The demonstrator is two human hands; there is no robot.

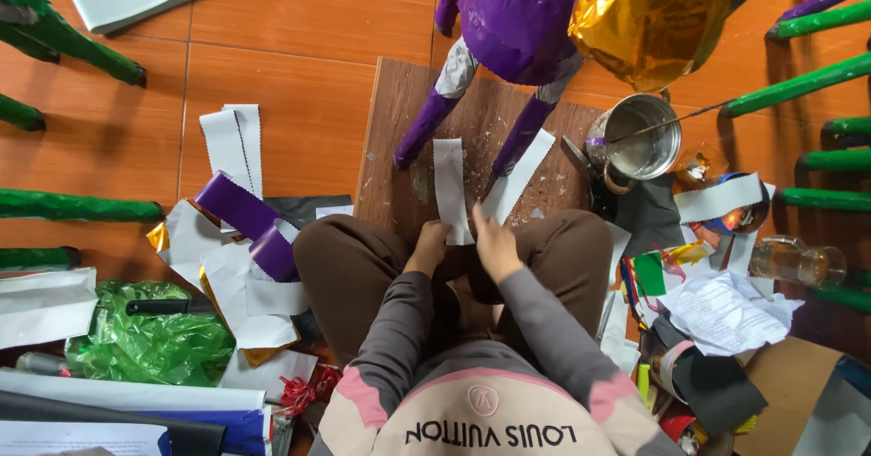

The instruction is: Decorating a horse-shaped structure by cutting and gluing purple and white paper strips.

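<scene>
Two white paper strips [451,188] lie on the brown board [390,147], just below the purple figure [513,20] standing on it. Left hand [428,245] pinches the near end of one strip; right hand [494,243] is closed on the other strip [519,176]. Beside the board sits a metal pot [642,138]. Judging by this, strips are being handled for covering; lifting one cleanly calls for a steady pinch.

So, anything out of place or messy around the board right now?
Nothing damaged, but cut paper scraps lie strewn over the floor left of the knees, and the wooden board is flecked with pale spots. Both hands, left and right, hold white paper strips.
</scene>
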